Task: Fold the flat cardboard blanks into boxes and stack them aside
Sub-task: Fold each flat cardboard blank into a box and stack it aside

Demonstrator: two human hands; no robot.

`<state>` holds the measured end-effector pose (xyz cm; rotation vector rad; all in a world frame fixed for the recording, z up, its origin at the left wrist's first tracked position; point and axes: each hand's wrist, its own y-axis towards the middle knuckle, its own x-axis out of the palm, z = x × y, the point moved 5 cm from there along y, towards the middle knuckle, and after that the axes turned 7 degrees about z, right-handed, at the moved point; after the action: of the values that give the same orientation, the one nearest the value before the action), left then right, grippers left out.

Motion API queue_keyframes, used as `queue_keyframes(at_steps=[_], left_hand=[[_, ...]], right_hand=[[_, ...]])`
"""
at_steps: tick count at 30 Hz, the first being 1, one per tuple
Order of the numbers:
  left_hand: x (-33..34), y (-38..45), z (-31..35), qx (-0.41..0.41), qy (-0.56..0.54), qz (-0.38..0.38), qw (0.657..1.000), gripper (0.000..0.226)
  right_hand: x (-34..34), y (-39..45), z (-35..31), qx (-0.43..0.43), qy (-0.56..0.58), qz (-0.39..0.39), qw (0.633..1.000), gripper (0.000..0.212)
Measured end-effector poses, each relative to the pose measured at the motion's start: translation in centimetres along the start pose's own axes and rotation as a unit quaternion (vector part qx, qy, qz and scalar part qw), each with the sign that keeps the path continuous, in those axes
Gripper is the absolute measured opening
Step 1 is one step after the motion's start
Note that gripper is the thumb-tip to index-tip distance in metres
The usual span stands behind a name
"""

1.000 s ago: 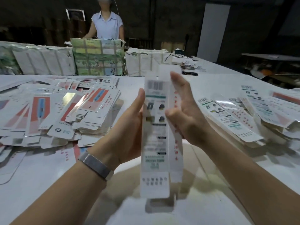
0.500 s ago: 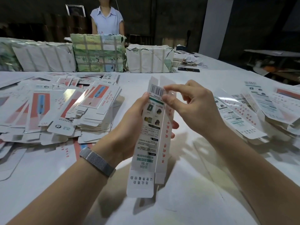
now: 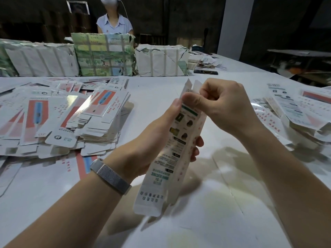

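A long narrow white box with printed pictures and a green band is held tilted above the white table, its lower flap hanging open. My left hand grips its middle, thumb up the left edge and fingers wrapped behind. My right hand has its fingers curled and pinches the top end, where two small flaps stick up. A heap of flat blanks with red and blue prints lies on the left. A pile of white boxes lies on the right.
Strapped paper bundles line the far side of the table, and a person stands behind them. A dark phone lies near the bundles. A white pillar stands at the back right.
The box has tipped further, its top leaning right. My right hand went from flat against the box's side to curled over the top end, pressing at the top flaps.
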<state>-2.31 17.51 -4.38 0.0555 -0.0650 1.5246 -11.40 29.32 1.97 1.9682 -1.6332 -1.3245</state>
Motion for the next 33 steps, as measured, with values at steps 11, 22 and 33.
queue_keyframes(at_steps=[11, 22, 33], left_hand=[[-1.3, 0.7, 0.6, 0.137, -0.028, 0.123, 0.982, 0.042], [-2.1, 0.9, 1.0, 0.143, -0.079, 0.082, 0.983, 0.033], [-1.6, 0.7, 1.0, 0.157, -0.048, 0.116, 0.980, 0.026]], right_hand=[[1.7, -0.9, 0.0, 0.048, 0.165, 0.008, 0.985, 0.031], [4.1, -1.9, -0.2, 0.080, 0.292, -0.078, 0.950, 0.019], [3.8, -2.0, -0.7, 0.063, 0.328, -0.047, 0.941, 0.023]])
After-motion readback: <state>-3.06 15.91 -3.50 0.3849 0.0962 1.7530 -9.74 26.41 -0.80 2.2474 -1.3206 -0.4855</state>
